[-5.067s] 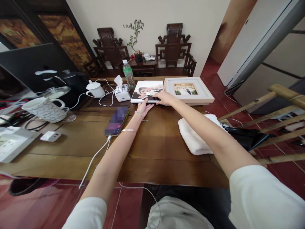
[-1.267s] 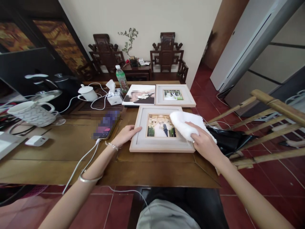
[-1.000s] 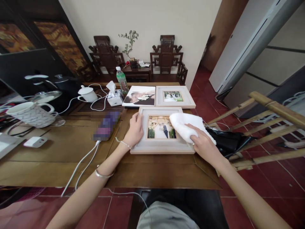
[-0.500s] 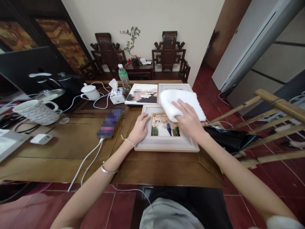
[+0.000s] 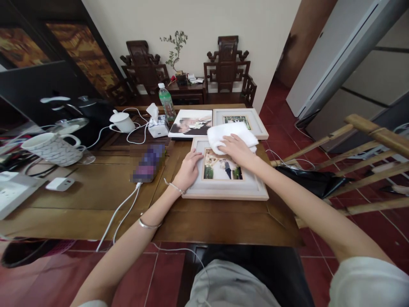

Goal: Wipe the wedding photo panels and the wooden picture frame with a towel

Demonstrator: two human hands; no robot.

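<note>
A light wooden picture frame [image 5: 225, 196] with a wide pale border lies flat near the table's front edge, its small photo in the middle. My left hand [image 5: 188, 171] grips the frame's left side, fingers bent over the rim. Folded under my right hand [image 5: 235, 149] is a white cloth [image 5: 231, 131], held against the upper part of the frame and covering its top right area. Behind it a second picture frame [image 5: 259, 123] is partly hidden by the cloth. To the left of that one lies a white-edged photo panel [image 5: 191, 115].
On the wooden table [image 5: 105, 213] to the left are a phone [image 5: 148, 164] on a white cable, a tissue box [image 5: 158, 127], a bottle [image 5: 166, 102], a lidded cup [image 5: 122, 122], a patterned mug [image 5: 53, 149] and a power strip [image 5: 15, 192]. A bamboo chair [image 5: 377, 132] stands at the right.
My right hand has moved the white cloth left and down onto the frame's upper part, uncovering more of the rear frame's photo. My left hand stays at the frame's left side.
</note>
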